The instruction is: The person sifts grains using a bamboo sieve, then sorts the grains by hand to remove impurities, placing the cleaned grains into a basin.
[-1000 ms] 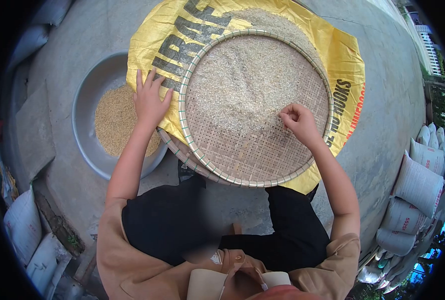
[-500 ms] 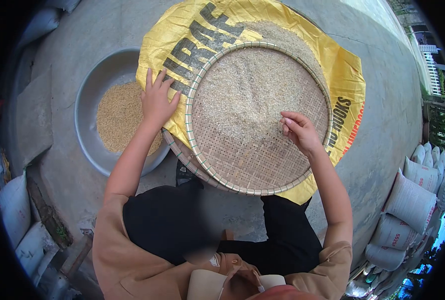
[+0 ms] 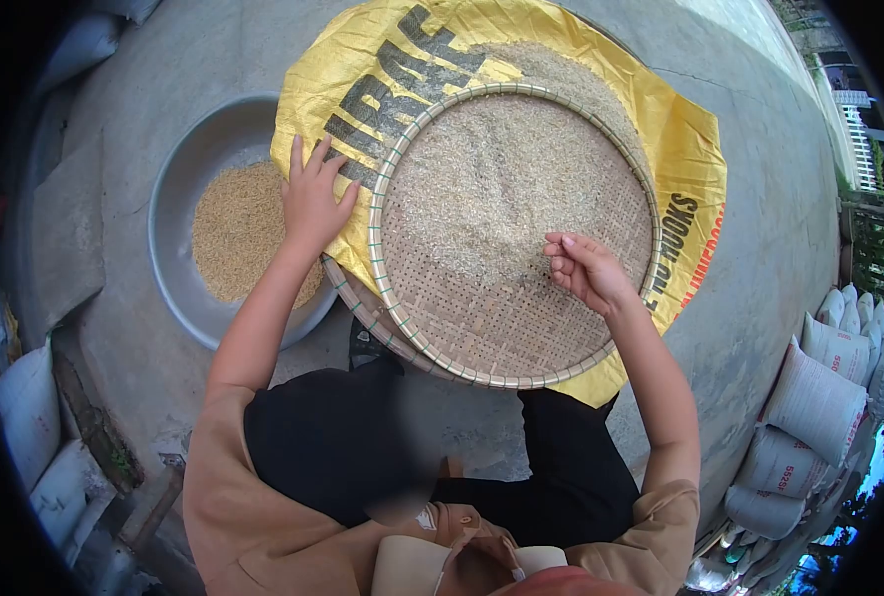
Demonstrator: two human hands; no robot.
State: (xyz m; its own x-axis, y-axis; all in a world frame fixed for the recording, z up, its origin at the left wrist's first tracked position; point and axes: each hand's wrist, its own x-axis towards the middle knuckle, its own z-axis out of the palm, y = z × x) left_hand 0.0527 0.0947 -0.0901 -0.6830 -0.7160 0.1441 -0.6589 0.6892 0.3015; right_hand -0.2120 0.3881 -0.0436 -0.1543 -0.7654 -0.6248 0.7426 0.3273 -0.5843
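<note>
Your left hand: fingers spread on yellow sack | your right hand: fingers pinched above woven tray, contents unclear | advice: pinch lightly, leave grain unscattered

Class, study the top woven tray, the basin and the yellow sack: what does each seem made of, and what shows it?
Top woven tray: probably bamboo, fairly matt, judging by its tan interlaced strips. Basin: likely aluminium or another metal, given its smooth grey wall with soft sheen, though grey plastic remains possible. Yellow sack: apparently woven plastic, slightly shiny, with crisp creases and printed lettering.
</note>
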